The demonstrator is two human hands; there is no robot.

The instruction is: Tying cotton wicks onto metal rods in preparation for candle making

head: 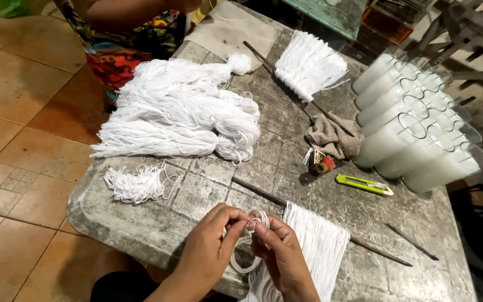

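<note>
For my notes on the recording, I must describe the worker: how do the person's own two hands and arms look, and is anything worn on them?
Both are bare: the left hand and right hand show no gloves, rings, watch or sleeves on the visible forearms.

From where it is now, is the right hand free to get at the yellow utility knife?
Probably not at once: the right hand and left hand both pinch a white cord loop. The way to the yellow utility knife looks open, crossing only the thin stick and its hanging cords.
</note>
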